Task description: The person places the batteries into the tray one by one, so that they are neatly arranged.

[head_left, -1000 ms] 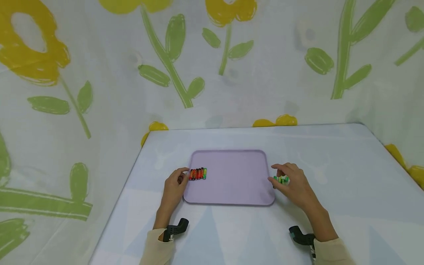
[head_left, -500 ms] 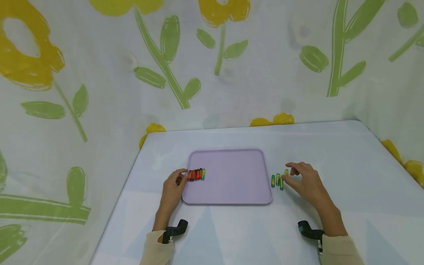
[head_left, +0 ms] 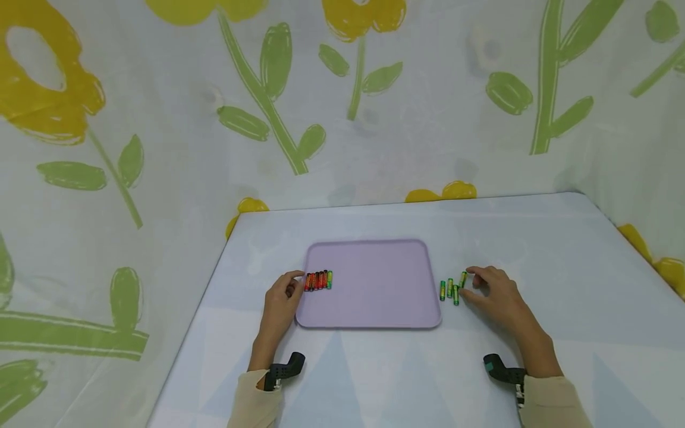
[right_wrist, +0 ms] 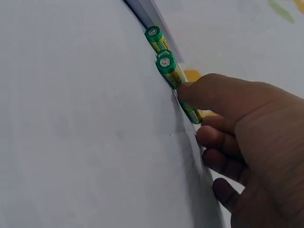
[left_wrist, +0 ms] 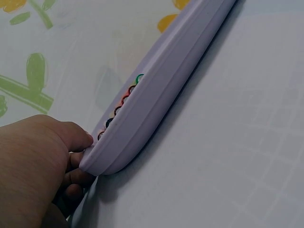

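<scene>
My left hand (head_left: 280, 303) grips the left rim of the lilac tray (head_left: 374, 315). In the left wrist view its thumb lies along the rim and the fingers curl below. A row of several red batteries (head_left: 317, 280) lies inside, close to that edge, with one green battery (head_left: 329, 280) at its right end. Right of the tray, my right hand (head_left: 497, 297) pinches a tilted green battery (head_left: 463, 278) between thumb and index finger at the table. Other green batteries (head_left: 450, 289) lie beside it. In the right wrist view the thumb hides part of a green battery (right_wrist: 170, 69).
The tray stands on a pale patterned table (head_left: 374, 380). Behind it hangs a flower-print curtain (head_left: 428, 137). A black wrist camera (head_left: 286, 368) sits on the left forearm, and another camera (head_left: 503, 371) on the right.
My right hand has drawn back rightward from over the green batteries, uncovering several, and come to the rightmost one. The left hand stays on the tray rim.
</scene>
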